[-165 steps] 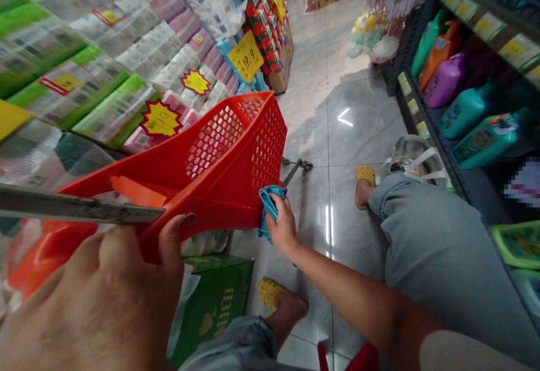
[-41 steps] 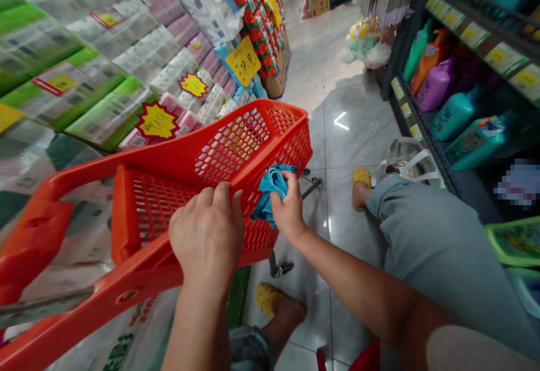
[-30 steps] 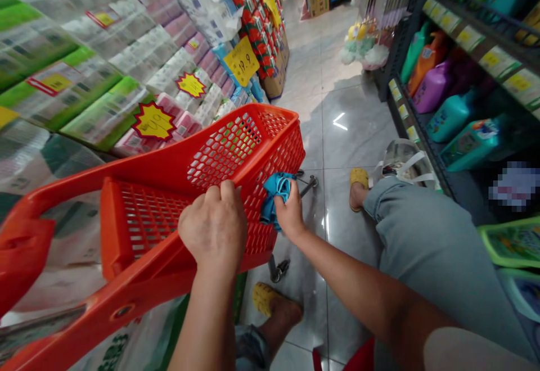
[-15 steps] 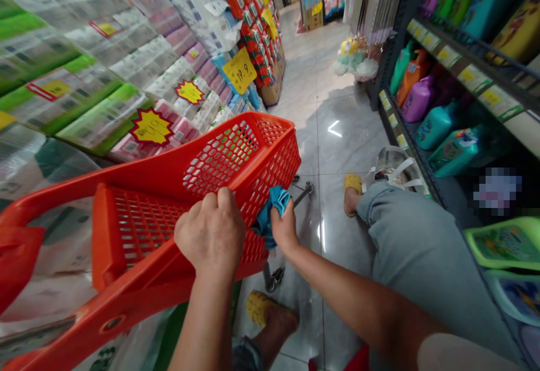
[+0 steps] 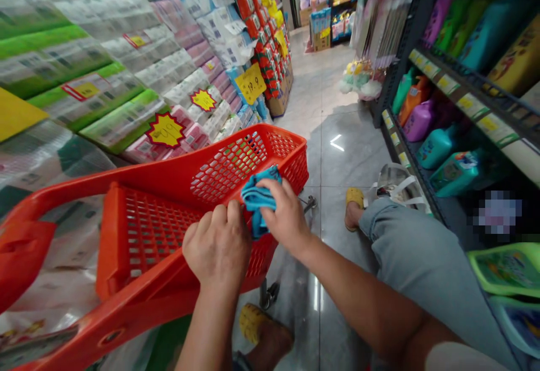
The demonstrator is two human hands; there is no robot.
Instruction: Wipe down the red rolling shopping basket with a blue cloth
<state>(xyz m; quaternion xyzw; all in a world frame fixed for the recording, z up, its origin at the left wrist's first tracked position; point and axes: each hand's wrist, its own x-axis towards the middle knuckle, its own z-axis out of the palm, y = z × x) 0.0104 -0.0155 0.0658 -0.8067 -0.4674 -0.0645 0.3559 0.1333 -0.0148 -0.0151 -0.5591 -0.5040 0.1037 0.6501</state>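
Between two rows of shop shelves, the head view looks down on a red perforated plastic basket (image 5: 230, 160), tilted with its open side turned toward the camera. The left hand (image 5: 217, 250) grips the basket's near side wall, fingers (image 5: 219, 216) curled together over the top edge and clamped on it. The right hand (image 5: 283, 213) sits just beside it, farther along the same edge, with its fingers closed around a crumpled blue cloth (image 5: 257, 199). This blue cloth is pressed against the rim of the basket and nearly touches the left fingertips. Under the basket a small metal caster (image 5: 270, 293) hangs just above the glossy grey tiled floor (image 5: 337, 140). The person's legs, in grey trousers (image 5: 422, 258), stretch out to the right, each foot in a yellow sandal (image 5: 353, 198). Stacked packs of tissue paper (image 5: 126, 118) with yellow price tags (image 5: 251, 83) fill the left shelves. Coloured plastic detergent bottles (image 5: 439, 143) stand on the dark right-hand shelf, well apart from the hands.
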